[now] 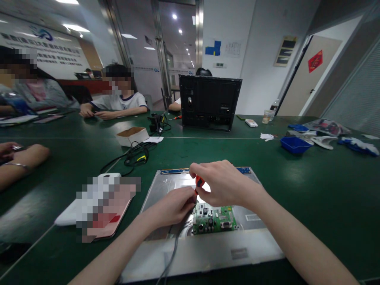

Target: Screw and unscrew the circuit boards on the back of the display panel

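A flat metal monitor back panel [166, 190] lies on the green table in front of me, with a green circuit board [214, 219] mounted near its middle. My right hand [225, 184] is closed round an orange-handled screwdriver [199, 182], held upright just above the board's left edge. My left hand [175, 206] is pinched shut beside the screwdriver's lower end, touching the panel; what it holds is hidden. A grey cable [173, 249] runs from the board toward me.
A phone and white object [97, 209] lie left of the panel. Black cables [135, 156], a cardboard box [132, 135], a black monitor housing [209, 101] and a blue tray [295, 144] sit farther back. Other people sit at the far left; someone's arm [20, 162] rests there.
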Tool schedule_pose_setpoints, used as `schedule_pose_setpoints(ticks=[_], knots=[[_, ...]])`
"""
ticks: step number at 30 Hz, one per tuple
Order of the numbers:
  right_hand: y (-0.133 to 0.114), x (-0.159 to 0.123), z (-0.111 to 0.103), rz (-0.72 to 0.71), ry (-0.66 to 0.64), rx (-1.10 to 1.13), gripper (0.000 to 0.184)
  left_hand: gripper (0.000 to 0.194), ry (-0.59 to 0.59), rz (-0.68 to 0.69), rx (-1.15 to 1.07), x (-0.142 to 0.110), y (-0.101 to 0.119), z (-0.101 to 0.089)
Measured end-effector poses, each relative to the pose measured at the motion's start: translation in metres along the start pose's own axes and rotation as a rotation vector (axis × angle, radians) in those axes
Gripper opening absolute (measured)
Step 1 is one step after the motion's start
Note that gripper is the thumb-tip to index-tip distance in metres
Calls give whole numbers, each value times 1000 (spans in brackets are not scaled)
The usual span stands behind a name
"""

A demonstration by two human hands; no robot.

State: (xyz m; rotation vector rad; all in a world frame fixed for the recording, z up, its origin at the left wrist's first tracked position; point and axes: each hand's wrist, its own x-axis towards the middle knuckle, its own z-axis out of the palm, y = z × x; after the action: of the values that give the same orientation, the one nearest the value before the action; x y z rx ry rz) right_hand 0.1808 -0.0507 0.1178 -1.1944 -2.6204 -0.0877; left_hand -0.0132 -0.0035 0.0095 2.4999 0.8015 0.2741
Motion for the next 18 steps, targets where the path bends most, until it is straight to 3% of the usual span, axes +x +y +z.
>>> schedule_pose_setpoints(ticks=[4,9,18], knots=[[1,2,1,21,-16,-26,23,11,9,6,33,0,2,0],[0,3,1,36,-16,-29,14,10,25,-12,53,1,1,2],[1,2,3,43,-6,-33,25,14,-7,3,23,2,2,3]])
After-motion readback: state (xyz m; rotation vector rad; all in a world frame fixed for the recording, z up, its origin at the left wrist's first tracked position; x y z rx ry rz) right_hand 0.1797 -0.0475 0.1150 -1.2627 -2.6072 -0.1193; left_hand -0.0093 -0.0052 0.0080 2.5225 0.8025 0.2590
